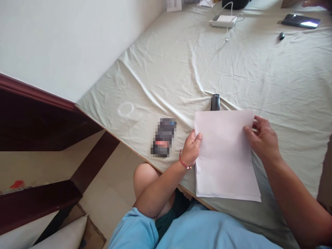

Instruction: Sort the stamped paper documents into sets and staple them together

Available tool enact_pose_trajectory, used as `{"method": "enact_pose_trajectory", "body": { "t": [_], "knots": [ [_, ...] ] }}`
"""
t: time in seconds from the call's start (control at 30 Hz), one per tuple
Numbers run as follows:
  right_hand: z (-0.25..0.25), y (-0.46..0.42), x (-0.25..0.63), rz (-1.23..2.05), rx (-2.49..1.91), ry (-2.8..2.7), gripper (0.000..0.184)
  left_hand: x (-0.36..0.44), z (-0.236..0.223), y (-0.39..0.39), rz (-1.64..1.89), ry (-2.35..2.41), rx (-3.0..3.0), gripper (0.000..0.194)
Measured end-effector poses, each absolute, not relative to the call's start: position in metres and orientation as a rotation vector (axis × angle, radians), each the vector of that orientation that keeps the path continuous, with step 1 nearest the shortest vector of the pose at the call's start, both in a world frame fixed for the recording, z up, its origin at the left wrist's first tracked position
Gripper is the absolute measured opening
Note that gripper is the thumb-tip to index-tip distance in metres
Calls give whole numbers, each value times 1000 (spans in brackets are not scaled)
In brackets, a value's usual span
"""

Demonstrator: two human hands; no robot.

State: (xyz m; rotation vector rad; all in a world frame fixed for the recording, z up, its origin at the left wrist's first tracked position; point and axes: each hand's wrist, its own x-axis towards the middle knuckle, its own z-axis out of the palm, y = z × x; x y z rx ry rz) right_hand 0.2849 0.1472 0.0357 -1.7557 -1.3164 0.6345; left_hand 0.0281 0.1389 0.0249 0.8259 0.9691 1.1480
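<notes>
A stack of white paper sheets (225, 155) is held between my two hands over the cloth-covered table, its lower edges slightly uneven. My left hand (191, 148), with a red string bracelet at the wrist, grips the left edge, thumb on top. At the upper right edge my right hand (263, 136) pinches the sheets between thumb and fingers. Just beyond the top edge a black stapler-like object (215, 102) sticks out, its near part hidden by the paper. Left of my left hand lies a dark, pixelated rectangular object (164, 137).
A clear plastic round container (126, 110) lies near the table's left edge. Farther back are a white power bank (223, 21) with cables, a dark phone (301, 21) and a small black object (281, 36). Part of another hand (312, 3) shows at the top right. The cloth (160, 79) is wrinkled.
</notes>
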Motion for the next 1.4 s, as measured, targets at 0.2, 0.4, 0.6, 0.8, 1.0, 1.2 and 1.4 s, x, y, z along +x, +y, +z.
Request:
{"method": "enact_pose_trajectory", "body": {
  "t": [0.2,0.4,0.6,0.8,1.0,1.2,1.4],
  "knots": [
    [73,168,267,-85,-1489,-2043,48,30,20,131,1054,978,948,56],
    [85,174,242,142,-1546,-2351,46,31,18,127,1042,995,982,59],
    [85,173,239,224,-1539,-2403,45,32,16,125,1052,1092,1037,68],
    [87,172,232,191,-1409,-2408,37,31,22,123,1036,1094,1035,72],
    [89,174,231,221,-1363,-2389,35,32,24,120,1049,1061,1004,68],
    [93,176,225,251,-1355,-2429,32,32,28,119,1025,1083,1032,66],
    [96,181,220,406,-1435,-2469,31,33,30,118,1022,1121,1066,63]
  ]
}}
